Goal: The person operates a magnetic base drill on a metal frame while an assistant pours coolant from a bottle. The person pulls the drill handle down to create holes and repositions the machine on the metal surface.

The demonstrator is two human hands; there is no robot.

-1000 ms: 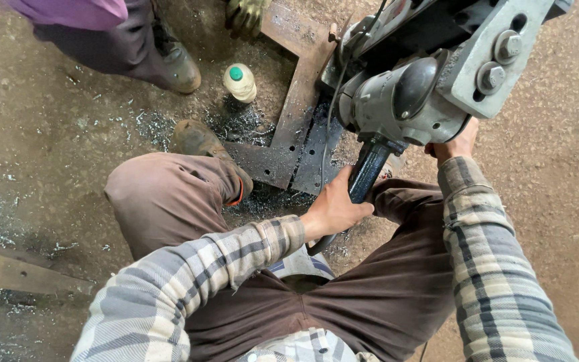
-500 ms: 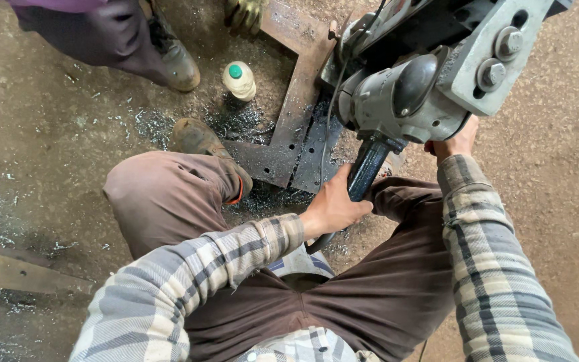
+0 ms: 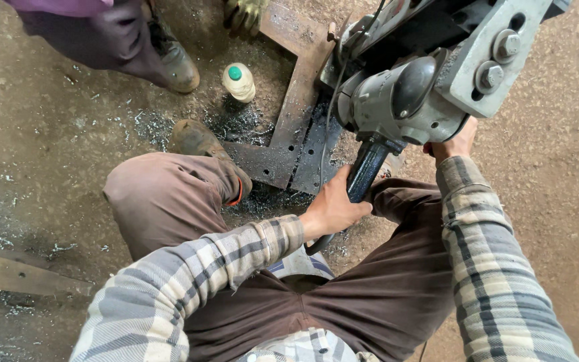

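— Head view: where are the hands relative to the grey drill motor (image 3: pixel 403 100)?

— The left hand (image 3: pixel 333 208) is just below it, its grip closed around the dark blue handle (image 3: pixel 364 173) that runs down from the motor. The right hand (image 3: pixel 454 144) sits under the motor's right side, by the bolted grey bracket (image 3: pixel 487 57); whether its grip is closed I cannot tell (only knuckles show).

— And the workpiece?

— A rusty steel frame (image 3: pixel 296 114) lies on the floor left of and beneath the motor. Holes already show in its near corner, and metal shavings (image 3: pixel 149 124) lie scattered to its left, so some drilling looks done. How much is left I cannot judge.

— What's hidden?

— The bit and its contact point, behind the motor. A small bottle with a green cap (image 3: pixel 238 80) stands left of the frame, beside another person's boot (image 3: pixel 172 60); a gloved hand (image 3: pixel 246 13) is cut off at the top.
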